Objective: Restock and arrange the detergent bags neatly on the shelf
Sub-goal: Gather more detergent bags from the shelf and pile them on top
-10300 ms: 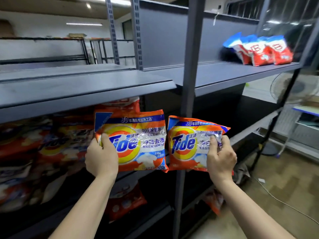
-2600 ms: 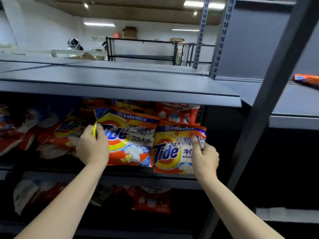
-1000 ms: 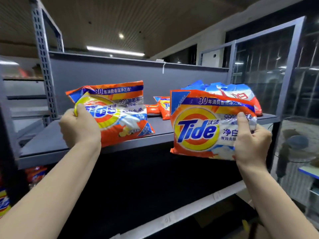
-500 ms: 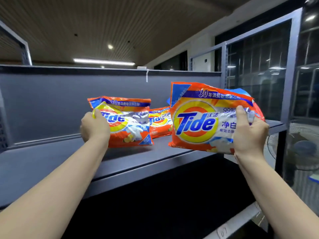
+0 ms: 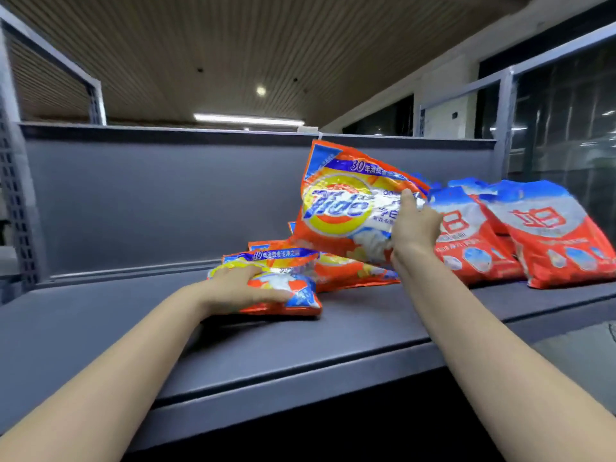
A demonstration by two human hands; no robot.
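Head view: left hand (image 5: 245, 288) lies palm down on a flat Tide bag (image 5: 283, 281), fingers spread over its face, pressing it onto the grey shelf (image 5: 300, 348); grip wide, nothing pinched. Right hand (image 5: 413, 225) pinches the right edge of a second Tide bag (image 5: 340, 208), thumb on the front, fingers behind; grip holding that bag, tilted, its lower edge above a third orange bag (image 5: 350, 271) lying just behind the left-hand grip. Right of the right-hand grip, two red-and-blue detergent bags (image 5: 560, 241) lean against the grey back panel (image 5: 150, 201), the nearer one touching the held bag. Motion blur softens the print.
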